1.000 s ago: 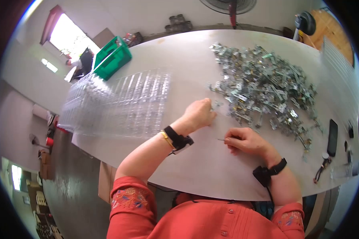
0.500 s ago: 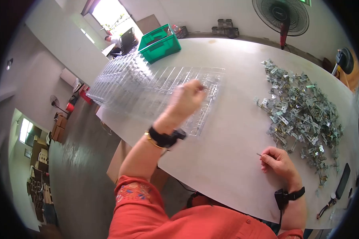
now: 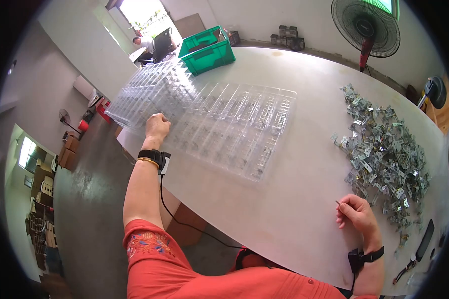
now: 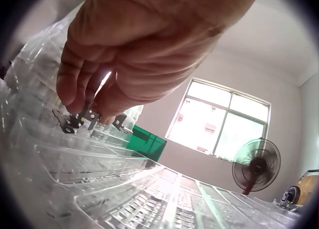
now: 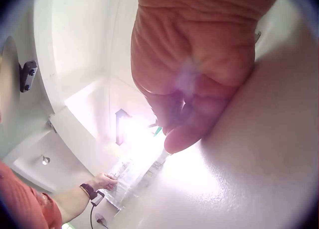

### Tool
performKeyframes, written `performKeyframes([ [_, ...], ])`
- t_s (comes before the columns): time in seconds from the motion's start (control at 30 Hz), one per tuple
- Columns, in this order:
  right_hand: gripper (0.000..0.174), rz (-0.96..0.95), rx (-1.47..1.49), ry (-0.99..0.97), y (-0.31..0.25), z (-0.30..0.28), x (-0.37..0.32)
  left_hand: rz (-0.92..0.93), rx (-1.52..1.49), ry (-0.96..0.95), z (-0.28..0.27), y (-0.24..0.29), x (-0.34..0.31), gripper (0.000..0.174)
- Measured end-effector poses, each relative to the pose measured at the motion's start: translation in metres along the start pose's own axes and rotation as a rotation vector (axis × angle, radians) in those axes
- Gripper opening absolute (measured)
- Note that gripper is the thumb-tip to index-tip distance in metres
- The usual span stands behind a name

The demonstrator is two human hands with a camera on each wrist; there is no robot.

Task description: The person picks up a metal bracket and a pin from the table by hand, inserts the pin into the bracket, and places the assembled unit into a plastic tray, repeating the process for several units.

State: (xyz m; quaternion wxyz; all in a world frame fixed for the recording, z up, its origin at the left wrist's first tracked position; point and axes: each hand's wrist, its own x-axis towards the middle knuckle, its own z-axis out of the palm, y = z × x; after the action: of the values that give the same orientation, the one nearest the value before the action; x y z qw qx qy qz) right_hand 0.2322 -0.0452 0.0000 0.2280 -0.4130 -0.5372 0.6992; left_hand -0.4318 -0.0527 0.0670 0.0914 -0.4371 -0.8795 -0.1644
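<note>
The left hand (image 3: 157, 127) hovers at the left part of the clear compartment tray (image 3: 224, 134). In the left wrist view its fingertips pinch small metal pieces (image 4: 91, 116) above the tray's clear dividers (image 4: 179, 189). Beside the metal pile (image 3: 384, 154), the right hand (image 3: 355, 213) rests near the table's front right, a thin metal rod (image 3: 338, 202) pinched between thumb and finger. Its curled fingers (image 5: 184, 134) fill the right wrist view, where the rod is mostly hidden.
A green crate (image 3: 207, 52) stands behind the trays at the back left. Stacked clear trays (image 3: 147, 92) lie at the table's left edge. A black phone (image 3: 424, 240) and pliers (image 3: 405, 269) lie at the right. A fan (image 3: 366, 27) stands beyond the table, and a person sits in the distance.
The left hand has moved from beside the metal pile across to the tray's left part. The view has turned leftward. The right hand keeps hold of the rod near the pile.
</note>
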Motion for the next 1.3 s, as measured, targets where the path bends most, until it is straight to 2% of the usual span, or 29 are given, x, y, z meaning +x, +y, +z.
performKeyframes([
  [0.07,0.013,0.004,0.019,0.004,0.001,-0.001,0.0,-0.029,0.058,-0.082,0.007,-0.003,0.006,0.02],
  [0.27,0.015,-0.009,0.026,0.024,0.002,-0.001,0.0,0.025,0.087,-0.08,0.024,-0.006,0.008,0.022],
  [0.47,0.015,-0.001,0.048,0.033,-0.001,0.001,-0.002,-0.016,0.165,-0.151,0.029,-0.01,0.012,0.023],
  [0.7,0.014,0.01,0.021,0.037,-0.008,0.004,-0.003,-0.025,0.129,-0.098,0.021,0.001,-0.002,0.025],
  [0.8,0.015,0.028,0.005,0.041,-0.009,0.005,-0.004,0.096,0.037,0.021,0.012,0.029,-0.008,0.024],
  [0.9,0.016,0.031,0.009,0.028,-0.01,0.004,-0.004,0.239,-0.231,-0.016,-0.026,0.109,-0.043,0.023],
  [0.93,0.017,0.026,0.021,-0.006,-0.01,0.004,-0.005,0.317,-0.345,-0.048,-0.036,0.137,-0.059,0.02],
  [0.97,0.017,0.031,0.022,0.04,-0.009,0.003,-0.004,0.394,-0.458,-0.08,-0.045,0.164,-0.076,0.017],
  [1.03,0.018,0.012,0.0,-0.07,-0.004,-0.002,-0.003,0.553,-0.693,-0.15,-0.069,0.223,-0.126,0.01],
  [1.1,0.018,0.005,0.001,-0.066,-0.001,-0.003,-0.002,0.87,-0.751,-0.212,-0.103,0.268,-0.173,0.013],
  [1.17,0.019,-0.007,-0.001,-0.071,0.002,-0.004,-0.001,1.109,-0.843,-0.296,-0.128,0.3,-0.209,0.015],
  [1.3,0.02,-0.073,0.007,-0.112,0.008,-0.005,-0.001,1.289,-1.263,-0.59,-0.159,0.35,-0.258,0.019],
])
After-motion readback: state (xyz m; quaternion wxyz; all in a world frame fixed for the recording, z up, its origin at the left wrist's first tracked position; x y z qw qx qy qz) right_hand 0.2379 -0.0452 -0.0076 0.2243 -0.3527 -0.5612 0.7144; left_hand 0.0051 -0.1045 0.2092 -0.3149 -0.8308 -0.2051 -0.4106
